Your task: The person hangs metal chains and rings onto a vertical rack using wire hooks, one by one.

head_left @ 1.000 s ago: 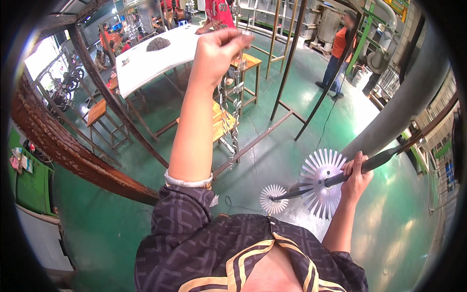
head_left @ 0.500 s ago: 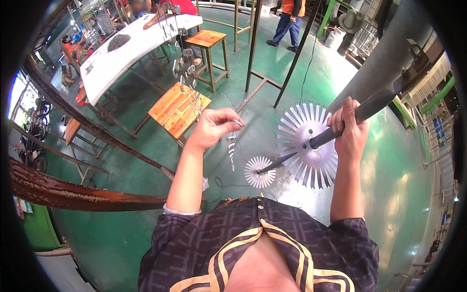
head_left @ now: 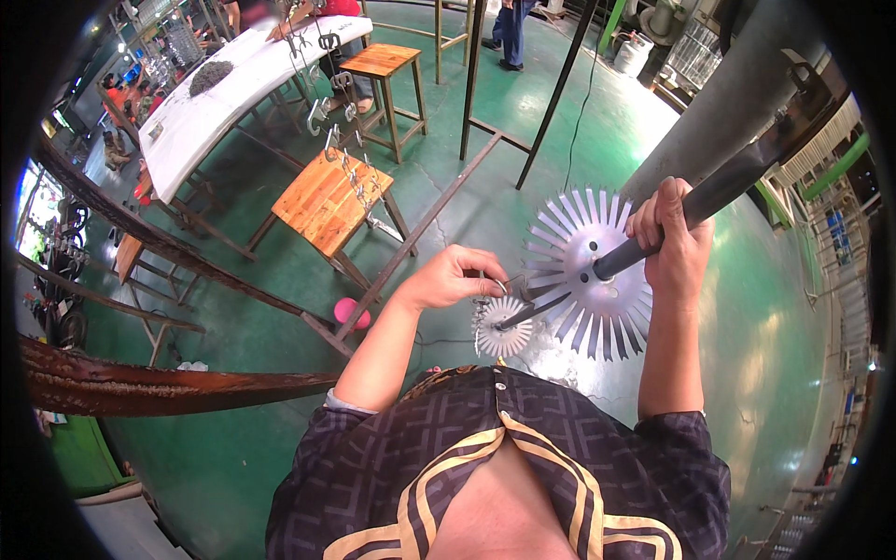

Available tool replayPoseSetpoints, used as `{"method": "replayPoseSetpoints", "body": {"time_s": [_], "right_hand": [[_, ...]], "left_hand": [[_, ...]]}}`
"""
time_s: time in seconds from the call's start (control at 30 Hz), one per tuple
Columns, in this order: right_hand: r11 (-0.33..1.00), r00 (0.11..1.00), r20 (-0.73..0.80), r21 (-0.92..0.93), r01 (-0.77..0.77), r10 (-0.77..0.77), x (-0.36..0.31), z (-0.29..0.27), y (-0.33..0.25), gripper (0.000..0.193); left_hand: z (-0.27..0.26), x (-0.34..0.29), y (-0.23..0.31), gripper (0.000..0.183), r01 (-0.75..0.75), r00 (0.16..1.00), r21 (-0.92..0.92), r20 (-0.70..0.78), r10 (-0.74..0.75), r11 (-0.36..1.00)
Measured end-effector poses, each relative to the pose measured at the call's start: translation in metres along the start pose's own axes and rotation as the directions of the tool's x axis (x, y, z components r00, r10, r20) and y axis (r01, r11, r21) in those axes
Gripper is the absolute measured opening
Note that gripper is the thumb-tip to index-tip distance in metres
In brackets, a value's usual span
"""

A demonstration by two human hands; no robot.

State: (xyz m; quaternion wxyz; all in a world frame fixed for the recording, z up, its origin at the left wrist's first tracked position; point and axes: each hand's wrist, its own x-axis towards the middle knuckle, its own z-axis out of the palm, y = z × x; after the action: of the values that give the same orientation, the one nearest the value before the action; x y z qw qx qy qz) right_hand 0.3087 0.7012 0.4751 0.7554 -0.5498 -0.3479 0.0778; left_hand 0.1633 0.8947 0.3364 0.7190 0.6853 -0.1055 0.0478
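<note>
My left hand [head_left: 455,278] is closed in a pinch on a metal hook [head_left: 504,284], whose curved end shows past the fingertips. Below the fingers hangs a string of small metal pieces [head_left: 481,317], partly in front of the small slotted disc [head_left: 515,343]. My right hand [head_left: 674,238] wraps round a dark grey rod [head_left: 737,182] slanting in from the upper right. Just under that hand, a large silvery disc [head_left: 577,245] with slotted, comb-like edges sits round the rod. The rod's thinner far end meets the small disc's centre.
Strings of metal hooks [head_left: 341,82] hang left of centre above wooden stools [head_left: 331,203]. A white-topped table [head_left: 191,126] with a dark heap stands at upper left, with people around it. A rusty beam [head_left: 177,381] crosses at left. A pink round object [head_left: 351,314] is on the green floor.
My left hand has moved right and nearer to me, bringing the hook and its string beside the rod and small disc. My right hand keeps its grip on the rod.
</note>
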Motion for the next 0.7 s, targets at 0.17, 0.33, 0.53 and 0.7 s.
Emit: {"method": "replayPoseSetpoints", "body": {"time_s": [0.17, 0.33, 0.53, 0.7], "right_hand": [[0.999, 0.999, 0.042, 0.039, -0.032, 0.03, 0.003, -0.001, 0.0, 0.037], [0.997, 0.993, 0.11, 0.06, -0.039, 0.032, 0.006, -0.005, 0.006, 0.035], [0.997, 0.981, 0.181, 0.039, -0.073, 0.065, 0.006, -0.005, 0.005, 0.035], [0.99, 0.979, 0.159, 0.035, -0.137, 0.13, 0.012, -0.001, 0.003, 0.038]], "left_hand": [[-0.001, 0.005, -0.015, 0.01, 0.04, 0.998, -0.085, 0.043, -0.037, 0.996], [0.0, 0.008, -0.023, 0.014, 0.05, 0.993, -0.075, 0.113, -0.041, 0.996], [0.008, 0.002, -0.028, 0.011, -0.024, 0.997, -0.129, 0.076, 0.034, 0.991], [0.008, -0.002, -0.025, 0.01, -0.028, 0.999, -0.142, 0.042, 0.034, 0.99]]}}
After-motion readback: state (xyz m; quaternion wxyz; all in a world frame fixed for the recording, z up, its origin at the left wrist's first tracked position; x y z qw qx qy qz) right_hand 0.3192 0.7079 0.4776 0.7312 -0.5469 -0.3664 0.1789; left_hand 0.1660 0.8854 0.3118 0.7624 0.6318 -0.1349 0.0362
